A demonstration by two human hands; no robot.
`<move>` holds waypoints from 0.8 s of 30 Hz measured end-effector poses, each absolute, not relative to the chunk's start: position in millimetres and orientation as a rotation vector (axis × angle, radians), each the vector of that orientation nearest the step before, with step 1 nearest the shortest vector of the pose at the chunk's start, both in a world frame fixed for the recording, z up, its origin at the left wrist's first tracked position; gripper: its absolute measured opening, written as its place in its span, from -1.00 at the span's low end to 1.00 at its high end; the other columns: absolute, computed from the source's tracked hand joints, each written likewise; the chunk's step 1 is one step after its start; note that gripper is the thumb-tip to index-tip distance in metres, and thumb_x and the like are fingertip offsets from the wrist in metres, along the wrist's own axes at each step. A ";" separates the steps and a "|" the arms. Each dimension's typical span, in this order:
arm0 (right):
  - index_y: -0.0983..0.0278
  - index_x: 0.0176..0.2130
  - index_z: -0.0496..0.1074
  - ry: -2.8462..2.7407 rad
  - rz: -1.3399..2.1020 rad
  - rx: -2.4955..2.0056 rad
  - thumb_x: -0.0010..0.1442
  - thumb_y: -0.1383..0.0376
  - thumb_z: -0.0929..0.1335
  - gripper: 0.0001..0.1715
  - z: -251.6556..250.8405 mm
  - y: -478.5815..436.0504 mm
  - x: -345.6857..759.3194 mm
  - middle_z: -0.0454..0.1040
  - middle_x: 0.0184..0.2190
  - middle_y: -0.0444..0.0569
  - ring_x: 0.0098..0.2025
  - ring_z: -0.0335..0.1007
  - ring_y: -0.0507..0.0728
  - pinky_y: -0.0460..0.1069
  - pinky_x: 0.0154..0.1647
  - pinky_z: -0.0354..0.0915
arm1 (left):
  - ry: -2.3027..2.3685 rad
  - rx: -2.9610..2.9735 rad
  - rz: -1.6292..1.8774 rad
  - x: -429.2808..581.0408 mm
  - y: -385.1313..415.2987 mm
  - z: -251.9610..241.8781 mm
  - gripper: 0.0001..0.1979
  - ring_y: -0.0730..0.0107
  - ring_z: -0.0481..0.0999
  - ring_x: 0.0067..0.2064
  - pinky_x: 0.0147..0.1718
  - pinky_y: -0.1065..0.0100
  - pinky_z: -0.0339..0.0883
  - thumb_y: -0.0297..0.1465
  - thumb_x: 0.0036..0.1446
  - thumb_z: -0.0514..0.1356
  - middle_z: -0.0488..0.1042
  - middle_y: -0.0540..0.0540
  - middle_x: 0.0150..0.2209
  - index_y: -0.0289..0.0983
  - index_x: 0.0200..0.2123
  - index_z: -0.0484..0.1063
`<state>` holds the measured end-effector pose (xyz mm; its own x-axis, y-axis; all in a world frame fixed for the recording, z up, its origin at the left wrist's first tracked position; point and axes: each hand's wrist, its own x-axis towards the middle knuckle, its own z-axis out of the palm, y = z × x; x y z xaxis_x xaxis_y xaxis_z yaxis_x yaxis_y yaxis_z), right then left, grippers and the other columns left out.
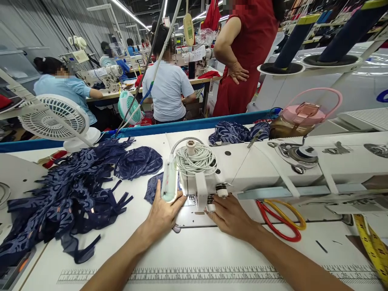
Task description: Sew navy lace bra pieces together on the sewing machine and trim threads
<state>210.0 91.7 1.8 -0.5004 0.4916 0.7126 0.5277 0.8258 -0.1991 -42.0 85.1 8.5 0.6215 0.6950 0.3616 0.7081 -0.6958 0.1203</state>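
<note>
A white sewing machine [201, 190] stands before me, its needle area between my hands. My left hand [162, 212] lies left of the needle plate [190, 200], with the index finger stretched forward and the thumb spread toward the plate. Just beyond it, a small navy lace piece [153, 188] lies partly hidden behind a pale, elongated fixture [169, 184] on a bendy metal neck. My right hand [232, 214] is at the right side of the needle area. Its fingertips are hidden by the machine head, so what they touch does not show.
Navy lace pieces [81, 194] with straps are heaped at left, beside a lace cup [138, 162]. Red-and-yellow-handled scissors [281, 220] lie right, near a tape measure [371, 242]. More lace [232, 132] and a pink-lidded jug [298, 117] stand behind. Co-workers sit and stand beyond.
</note>
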 end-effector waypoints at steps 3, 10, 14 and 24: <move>0.25 -0.27 0.30 -2.192 -0.073 -0.740 0.22 0.51 0.27 -0.83 0.7 92.6 210.1 0.43 -0.41 -0.08 -0.42 0.30 0.04 -0.04 -0.41 0.21 | -1.263 -2.775 -0.682 -41.4 84.7 9.9 -0.65 0.19 0.47 -0.11 0.13 -0.24 0.14 -0.62 0.20 -0.01 0.52 -0.16 -0.19 -0.27 -0.04 0.42; 0.25 -0.29 0.36 -2.197 -0.065 -0.749 0.25 0.48 0.28 -0.85 1.6 97.2 208.5 0.41 -0.46 -0.11 -0.44 0.29 0.03 -0.04 -0.37 0.21 | -1.390 -2.748 -0.802 -35.3 102.6 9.8 -0.82 0.19 0.42 -0.16 -0.05 0.03 0.33 -0.49 0.25 0.04 0.46 -0.15 -0.28 -0.24 -0.35 0.42; 0.26 -0.39 0.34 -2.196 -0.053 -0.730 0.25 0.49 0.29 -0.80 -0.6 98.2 209.1 0.37 -0.50 -0.12 -0.46 0.27 0.02 -0.02 -0.36 0.21 | -1.392 -2.728 -0.812 -33.8 102.7 7.7 -0.77 0.21 0.41 -0.22 -0.10 0.07 0.34 -0.58 0.19 -0.02 0.42 -0.14 -0.35 -0.26 -0.37 0.38; 0.25 -0.03 0.43 -2.207 0.005 -0.624 0.28 0.45 0.30 -0.72 12.8 74.1 192.0 0.53 -0.27 0.02 -0.25 0.45 0.13 0.06 -0.17 0.37 | -1.727 -2.547 -1.198 -52.4 20.7 32.4 -0.83 0.37 0.44 -0.29 -0.06 0.21 0.32 -0.42 0.33 0.04 0.45 -0.02 -0.38 -0.23 -0.29 0.40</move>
<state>192.0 74.1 12.8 -0.5385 0.4366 0.7207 0.4332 0.8770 -0.2077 -52.4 20.7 32.4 0.1953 0.8595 0.4723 0.7433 -0.4439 0.5005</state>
